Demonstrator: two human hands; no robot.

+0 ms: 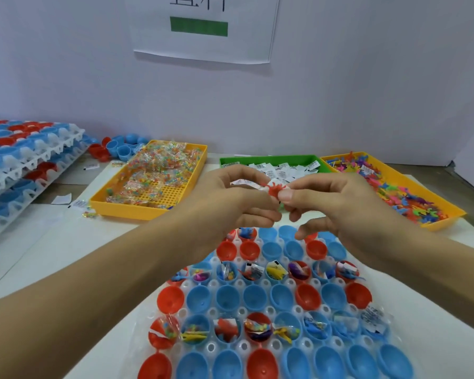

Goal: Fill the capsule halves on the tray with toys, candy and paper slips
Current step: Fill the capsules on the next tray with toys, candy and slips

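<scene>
A clear tray [241,344] in front of me holds rows of red and blue capsule halves [253,296]. Some rows hold toys, candy and slips; others are bare. Above its far end my left hand [230,195] and my right hand [329,198] meet. Together they pinch a small red spiky toy [274,189] with a white paper slip [241,182] sticking out to the left. Something green shows just below the toy, mostly hidden by the fingers.
At the back stand a yellow bin of wrapped candy [151,176], a green bin of paper slips [279,164] and a yellow bin of small coloured toys [411,192]. Stacked trays of capsules [22,165] lie at the left, with loose capsule halves [118,149] behind.
</scene>
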